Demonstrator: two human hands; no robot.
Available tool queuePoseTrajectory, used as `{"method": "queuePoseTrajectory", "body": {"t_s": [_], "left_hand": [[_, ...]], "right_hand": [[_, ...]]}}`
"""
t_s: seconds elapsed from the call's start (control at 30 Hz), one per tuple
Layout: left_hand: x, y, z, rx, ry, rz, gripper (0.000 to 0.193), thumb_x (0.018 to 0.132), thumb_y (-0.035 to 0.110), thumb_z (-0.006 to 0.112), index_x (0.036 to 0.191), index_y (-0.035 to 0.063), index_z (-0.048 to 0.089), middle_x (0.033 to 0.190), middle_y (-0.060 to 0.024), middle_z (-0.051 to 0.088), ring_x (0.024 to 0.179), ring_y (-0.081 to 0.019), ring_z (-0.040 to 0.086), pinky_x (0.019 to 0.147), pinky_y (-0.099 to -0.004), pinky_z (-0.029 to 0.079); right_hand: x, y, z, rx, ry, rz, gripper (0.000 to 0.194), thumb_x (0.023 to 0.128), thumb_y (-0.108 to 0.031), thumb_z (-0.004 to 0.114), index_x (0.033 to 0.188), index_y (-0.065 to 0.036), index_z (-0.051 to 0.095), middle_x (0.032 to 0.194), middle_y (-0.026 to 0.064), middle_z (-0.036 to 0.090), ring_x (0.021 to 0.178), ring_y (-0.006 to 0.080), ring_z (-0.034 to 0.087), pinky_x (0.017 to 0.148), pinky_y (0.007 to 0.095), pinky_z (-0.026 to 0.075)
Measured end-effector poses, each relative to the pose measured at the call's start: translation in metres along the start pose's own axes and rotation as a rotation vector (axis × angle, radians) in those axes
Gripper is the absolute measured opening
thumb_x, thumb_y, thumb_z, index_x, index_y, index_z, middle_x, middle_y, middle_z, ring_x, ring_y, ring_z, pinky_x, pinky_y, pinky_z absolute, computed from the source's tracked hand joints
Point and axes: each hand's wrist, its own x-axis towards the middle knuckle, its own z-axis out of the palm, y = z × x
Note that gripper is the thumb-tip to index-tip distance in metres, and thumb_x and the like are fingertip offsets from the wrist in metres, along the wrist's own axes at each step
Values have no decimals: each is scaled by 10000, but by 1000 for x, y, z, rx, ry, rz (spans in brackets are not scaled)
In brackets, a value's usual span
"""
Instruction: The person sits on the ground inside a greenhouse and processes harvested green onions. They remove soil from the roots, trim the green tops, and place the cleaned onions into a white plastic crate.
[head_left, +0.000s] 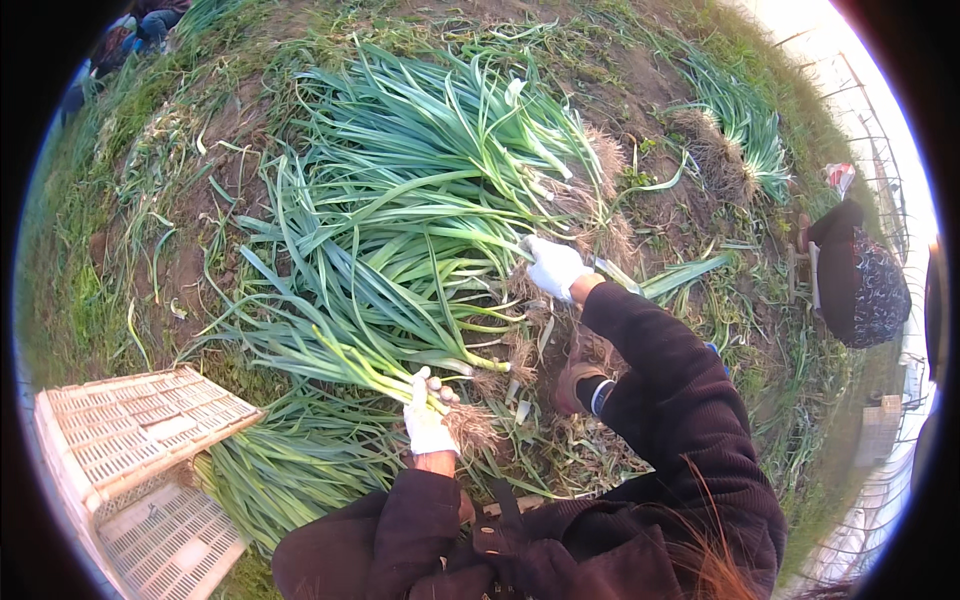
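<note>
My left hand (430, 421), in a white glove, is closed around the stems of a small bunch of long-leaved allium plants (360, 367), leeks or green garlic. Its brown roots (472, 427) stick out past the glove toward the right, and the leaves fan out to the left. Farther off, my gloved right hand (555, 268) grips a plant stem (506, 238) at the root-side edge of a big heap of the same plants (397, 157). The fingertips of that hand are mostly hidden. Roots of the heap point right, leaves point left.
Two slatted plastic crates (161, 427) stand at lower left, beside bundled greens (300, 457). Another bundle (739, 139) lies at upper right. A stool-like seat with a patterned cover (862, 277) is at the right. People (154, 28) are at upper left. Plant scraps litter the soil.
</note>
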Motion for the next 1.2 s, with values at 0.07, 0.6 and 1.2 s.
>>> {"method": "queuePoseTrajectory", "body": {"t_s": [0.07,0.6,1.2], "left_hand": [[-8,-5,3,-29,-22,-66,259,1004,253,590,1170,54,589,823,-14,608,651,-161,572,589,-325,491],[-83,-22,28,134,-173,-234,224,940,168,672,1141,69,667,1024,-67,696,935,-186,657,817,-319,547],[-229,382,175,-223,-1152,-49,159,1027,71,429,1131,-18,510,897,-61,576,829,-159,583,781,-326,520]], "right_hand": [[-24,-17,-6,151,-166,162,407,878,-173,556,1276,-92,572,1065,220,681,993,379,662,869,432,507],[-238,-176,-15,-74,-179,-216,484,985,-356,439,1286,19,497,1105,257,652,949,423,661,860,480,528],[-62,40,-114,46,168,137,345,901,-256,515,991,11,713,940,215,715,865,331,692,811,416,522]]}}
